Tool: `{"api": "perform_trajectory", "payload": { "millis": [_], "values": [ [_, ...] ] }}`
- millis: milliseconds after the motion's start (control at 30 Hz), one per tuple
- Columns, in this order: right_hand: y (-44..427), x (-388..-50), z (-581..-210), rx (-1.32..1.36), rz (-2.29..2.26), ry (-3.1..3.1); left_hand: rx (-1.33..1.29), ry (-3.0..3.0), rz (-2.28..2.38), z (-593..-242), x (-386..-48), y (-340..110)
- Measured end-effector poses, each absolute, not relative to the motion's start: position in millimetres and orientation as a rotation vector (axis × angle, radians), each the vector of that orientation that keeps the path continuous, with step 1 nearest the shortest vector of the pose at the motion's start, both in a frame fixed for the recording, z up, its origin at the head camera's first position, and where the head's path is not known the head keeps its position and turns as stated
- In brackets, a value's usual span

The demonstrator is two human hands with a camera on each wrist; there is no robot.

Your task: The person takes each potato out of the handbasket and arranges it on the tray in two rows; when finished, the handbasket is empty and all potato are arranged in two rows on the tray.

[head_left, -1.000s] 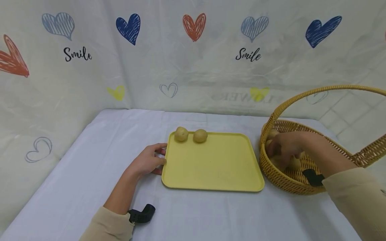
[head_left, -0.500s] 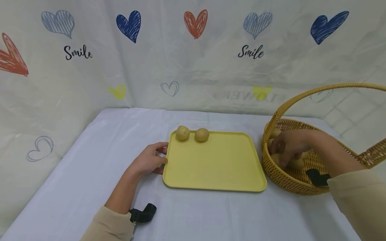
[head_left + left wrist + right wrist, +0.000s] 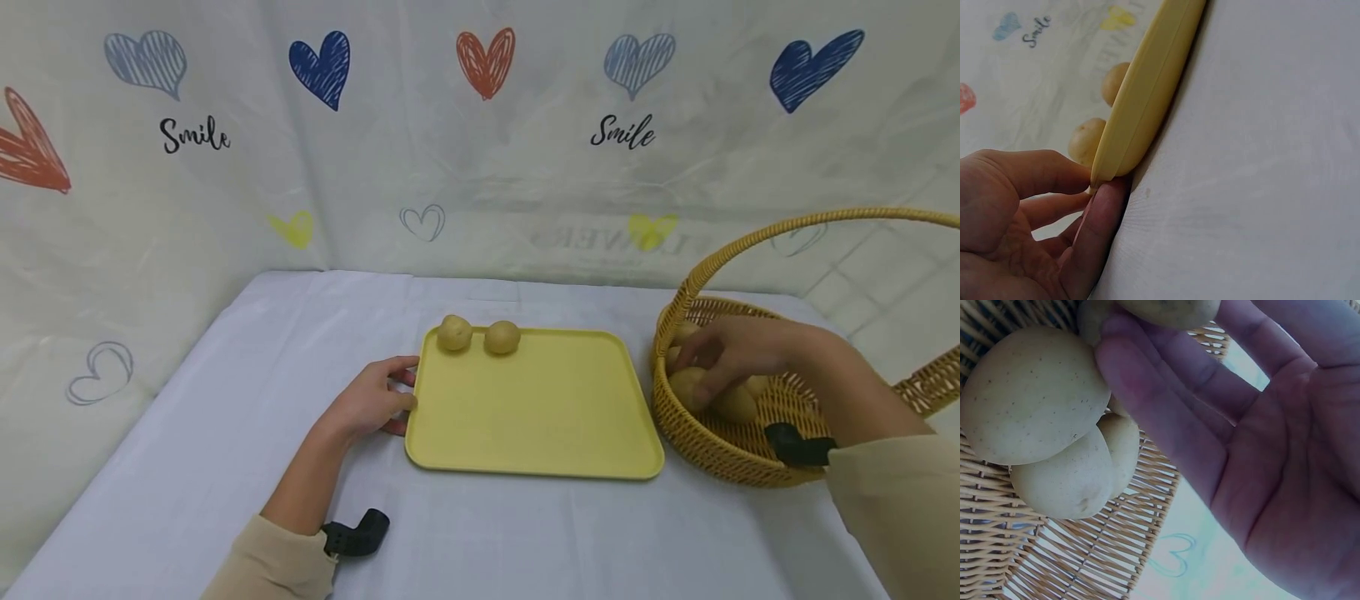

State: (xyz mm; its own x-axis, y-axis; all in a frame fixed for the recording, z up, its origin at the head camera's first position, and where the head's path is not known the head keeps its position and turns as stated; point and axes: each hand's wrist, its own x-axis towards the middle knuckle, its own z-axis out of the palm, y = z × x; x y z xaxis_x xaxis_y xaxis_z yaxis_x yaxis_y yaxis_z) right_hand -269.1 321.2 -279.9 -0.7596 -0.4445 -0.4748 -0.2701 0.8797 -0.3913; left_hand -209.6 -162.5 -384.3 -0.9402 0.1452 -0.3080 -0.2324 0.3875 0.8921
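My left hand [image 3: 369, 400] holds the left edge of a yellow tray [image 3: 540, 408]. In the left wrist view, thumb and fingers pinch the tray's rim [image 3: 1138, 112] from either side. Two potatoes [image 3: 502, 337] sit side by side at the tray's back left. Over on the right, my right hand [image 3: 750, 346] reaches into a wicker basket [image 3: 738, 462] of several potatoes. Its thumb and fingers grip a potato [image 3: 686, 387], which the hand partly covers. In the right wrist view, fingertips touch a potato [image 3: 1169, 311] at the top edge; another large potato [image 3: 1035, 394] lies beside them.
The basket's tall arched handle [image 3: 825, 218] rises over the right arm. A white cloth [image 3: 487, 533] covers the table. Behind stands a pale curtain [image 3: 480, 158] printed with hearts and "Smile". Black wrist devices [image 3: 360, 533] sit at both cuffs.
My right hand has risen slightly inside the basket, and the potato at its thumb now shows more. The left hand stays at the tray's edge, and the tray potatoes have not moved.
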Motion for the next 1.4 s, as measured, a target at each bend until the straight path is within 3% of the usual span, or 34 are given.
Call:
{"api": "perform_trajectory", "payload": {
  "millis": [1400],
  "values": [
    [337, -251, -258, -0.510, -0.787, 2.489, -0.078, 2.319, 1.568, -381, -208, -161]
  ]
}}
